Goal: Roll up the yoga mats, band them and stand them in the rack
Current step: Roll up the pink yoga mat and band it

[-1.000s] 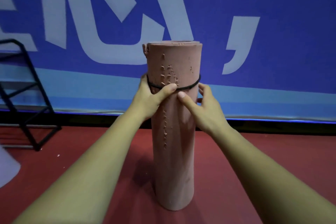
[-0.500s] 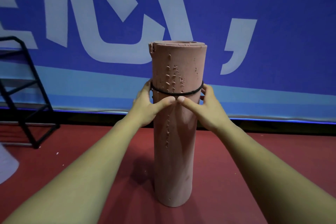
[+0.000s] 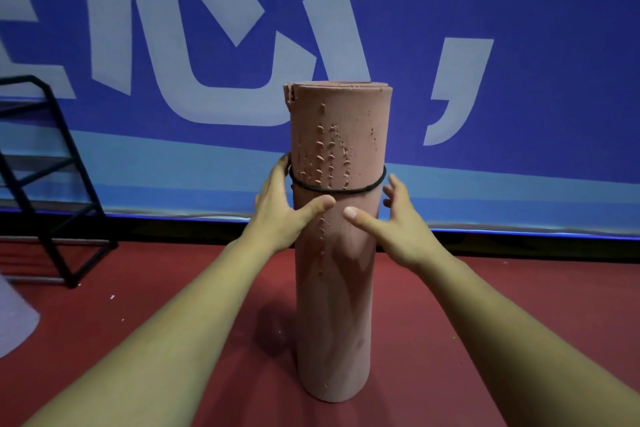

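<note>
- Rolled terracotta-pink foam yoga mat (image 3: 334,288): stands upright on its lower end on the dark red floor (image 3: 156,270), directly in front of me and between my two forearms. Rows of small raised nicks mark the upper half of its outer face, and the free edge of the roll shows at the top left.
- Thin black elastic band (image 3: 337,189): encircles the yoga mat in its upper half, dipping slightly at the front, and lies just above both my thumbs.
- My left hand (image 3: 278,210): wrapped round the left side of the yoga mat just under the band. The thumb lies across the front face and the fingers curve away behind the roll, one fingertip showing at the band's left end.
- My right hand (image 3: 398,224): fingers straight and fanned apart just beside the mat's right side, with a gap showing between them and the foam. The thumb reaches over the front face; I cannot tell whether its tip touches.
- Black metal-tube rack (image 3: 20,80): at the left edge, on the floor by the wall, well apart from the yoga mat.
- Blue wall banner with large pale characters (image 3: 519,10): behind the mat, with a lighter strip along its foot.
- Pale object (image 3: 14,319): cut off at the lower left edge; too little shows to identify it.
</note>
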The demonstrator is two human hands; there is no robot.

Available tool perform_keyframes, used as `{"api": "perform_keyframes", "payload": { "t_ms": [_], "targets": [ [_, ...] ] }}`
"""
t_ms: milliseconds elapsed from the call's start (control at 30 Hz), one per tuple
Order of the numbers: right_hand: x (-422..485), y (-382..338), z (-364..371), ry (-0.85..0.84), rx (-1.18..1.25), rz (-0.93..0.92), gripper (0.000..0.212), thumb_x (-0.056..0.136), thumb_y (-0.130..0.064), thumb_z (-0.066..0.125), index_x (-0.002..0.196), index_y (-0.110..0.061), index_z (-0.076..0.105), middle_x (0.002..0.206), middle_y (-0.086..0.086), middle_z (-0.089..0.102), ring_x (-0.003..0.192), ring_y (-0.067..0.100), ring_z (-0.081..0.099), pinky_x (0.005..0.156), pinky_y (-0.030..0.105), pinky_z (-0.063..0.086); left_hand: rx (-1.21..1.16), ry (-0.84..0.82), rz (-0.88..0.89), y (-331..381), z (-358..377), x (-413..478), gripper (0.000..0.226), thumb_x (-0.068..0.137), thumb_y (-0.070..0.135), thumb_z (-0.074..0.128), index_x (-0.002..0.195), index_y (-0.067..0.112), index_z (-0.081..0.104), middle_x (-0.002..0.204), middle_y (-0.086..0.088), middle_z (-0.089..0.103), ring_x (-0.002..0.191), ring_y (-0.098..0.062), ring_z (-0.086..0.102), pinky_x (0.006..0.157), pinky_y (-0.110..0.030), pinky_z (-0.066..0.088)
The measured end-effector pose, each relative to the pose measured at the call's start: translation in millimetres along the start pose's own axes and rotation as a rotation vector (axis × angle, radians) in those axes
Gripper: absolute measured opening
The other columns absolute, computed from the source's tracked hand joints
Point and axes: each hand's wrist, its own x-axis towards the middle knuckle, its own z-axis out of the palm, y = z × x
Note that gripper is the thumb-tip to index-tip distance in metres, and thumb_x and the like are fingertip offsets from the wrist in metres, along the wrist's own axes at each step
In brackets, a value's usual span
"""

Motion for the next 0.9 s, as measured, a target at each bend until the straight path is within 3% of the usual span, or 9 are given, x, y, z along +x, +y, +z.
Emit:
{"api": "perform_keyframes", "payload": {
  "t_ms": [67,167,333,467,533,600,767,833,900],
  "targets": [
    [1.2,-5.2,-0.1,0.033,0.054,-0.035,0.136,0.055,-0.085,0.071,0.162,-0.041,-0.001,0.169,-0.007,0.018,0.152,0.011,0.025,0.121,0.044,0.032,-0.064,0.007,0.022,6.9,2.6,-0.2,0.135,0.049,0.098,0.061,0.158,0.033,0.015,0.159,0.008,0.035,0.146,-0.013,0.035,0.119,-0.047,0.032],
    [9.6,-17.2,2.2,0.065,0.063,-0.102,0.129,0.057,-0.084,0.071,0.161,-0.045,0.005,0.167,-0.013,0.022,0.15,0.007,0.029,0.119,0.043,0.035,-0.112,0.066,-0.006,12.8,10.5,2.6,0.129,0.052,0.097,0.062,0.157,0.035,0.017,0.157,0.009,0.037,0.141,-0.012,0.042,0.116,-0.047,0.038],
    [7.2,-1.4,10.4,0.067,0.014,-0.105,0.078,0.081,-0.056,0.079,0.144,-0.045,0.034,0.134,-0.026,0.054,0.114,-0.018,0.051,0.093,0.014,0.041,-0.047,0.015,-0.032,-12.8,21.2,-6.8,0.121,0.055,0.096,0.062,0.153,0.037,0.025,0.153,0.011,0.043,0.141,-0.015,0.043,0.115,-0.049,0.038],
    [5.9,6.6,7.5,0.046,-0.018,-0.005,0.119,0.068,-0.079,0.071,0.16,-0.026,0.019,0.159,-0.006,0.04,0.139,0.009,0.044,0.112,0.035,0.041,-0.13,0.067,0.02,-3.8,18.6,-0.5,0.134,0.049,0.1,0.057,0.154,0.02,0.028,0.15,-0.001,0.041,0.138,-0.015,0.044,0.115,-0.044,0.037],
    [10.7,-3.2,5.5,0.078,0.028,-0.041,0.13,0.06,-0.084,0.068,0.162,-0.032,0.008,0.162,-0.007,0.035,0.145,0.01,0.039,0.117,0.038,0.037,-0.191,0.115,0.036,9.0,16.4,6.5,0.135,0.047,0.101,0.056,0.152,0.021,0.029,0.146,0.0,0.046,0.133,-0.013,0.049,0.11,-0.032,0.041],
    [14.4,-14.0,5.6,0.101,0.06,-0.1,0.126,0.06,-0.083,0.07,0.161,-0.036,0.012,0.158,-0.011,0.041,0.142,0.006,0.042,0.115,0.035,0.039,-0.191,0.119,0.053,15.4,15.8,9.4,0.134,0.046,0.101,0.057,0.153,0.025,0.027,0.143,0.005,0.051,0.127,-0.008,0.052,0.102,-0.018,0.042],
    [7.5,-4.0,10.2,0.096,0.037,-0.099,0.064,0.067,-0.072,0.078,0.118,-0.053,0.046,0.121,-0.026,0.061,0.112,-0.009,0.058,0.085,0.017,0.046,-0.137,0.049,0.081,-3.6,24.0,-4.6,0.111,0.064,0.088,0.061,0.15,0.025,0.032,0.142,0.003,0.053,0.13,-0.009,0.053,0.11,-0.038,0.044],
    [-0.8,8.7,9.7,0.036,-0.021,-0.048,0.065,0.073,-0.067,0.078,0.125,-0.043,0.048,0.12,-0.027,0.059,0.11,-0.009,0.058,0.079,0.008,0.044,-0.082,0.015,0.071,-13.2,24.7,-11.8,0.11,0.064,0.085,0.063,0.151,0.025,0.031,0.145,0.003,0.05,0.134,-0.01,0.049,0.113,-0.041,0.041],
    [-5.1,15.2,7.4,-0.01,-0.017,-0.043,0.092,0.069,-0.066,0.077,0.145,-0.03,0.039,0.134,-0.022,0.052,0.113,-0.016,0.052,0.083,0.002,0.042,-0.045,-0.015,0.069,-17.3,21.5,-13.7,0.112,0.063,0.087,0.062,0.151,0.024,0.032,0.146,0.002,0.049,0.137,-0.012,0.045,0.115,-0.043,0.038]
  ]
}}
